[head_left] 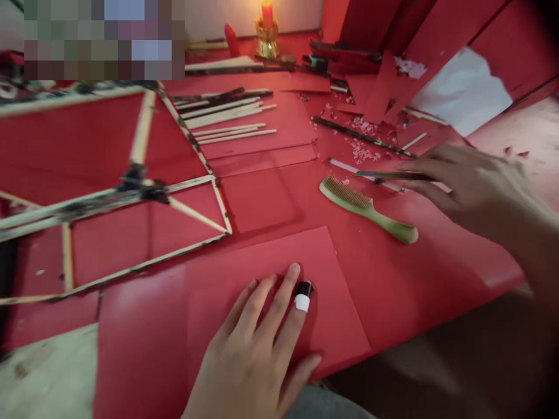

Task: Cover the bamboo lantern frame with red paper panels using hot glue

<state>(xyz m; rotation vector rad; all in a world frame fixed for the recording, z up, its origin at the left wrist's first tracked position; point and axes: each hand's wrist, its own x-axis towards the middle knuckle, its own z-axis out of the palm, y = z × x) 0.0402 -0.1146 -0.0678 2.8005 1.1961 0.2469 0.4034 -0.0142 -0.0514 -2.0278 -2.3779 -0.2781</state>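
1. Stick frame [142, 185]: probably light, weakest at its dark joints; best taken by a long stick.
2. Left hand [257, 343]: palm down, fingers spread, gripping nothing, resting on the red sheet [336, 314] by the table's near edge. The sheet looks thin and easily creased; lift it by an edge.
3. Comb [371, 212]: near the right hand [471, 180], likely stiff; take the handle.
4. Thin tool [384, 174]: pinched in the right hand, tip leftward; seems light and rigid, best held behind the tip.

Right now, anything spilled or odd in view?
Yes: pinkish scraps lie strewn beyond the comb, looking like litter. On the left hand, black-and-white wrapping covers just one finger, unlike the others.
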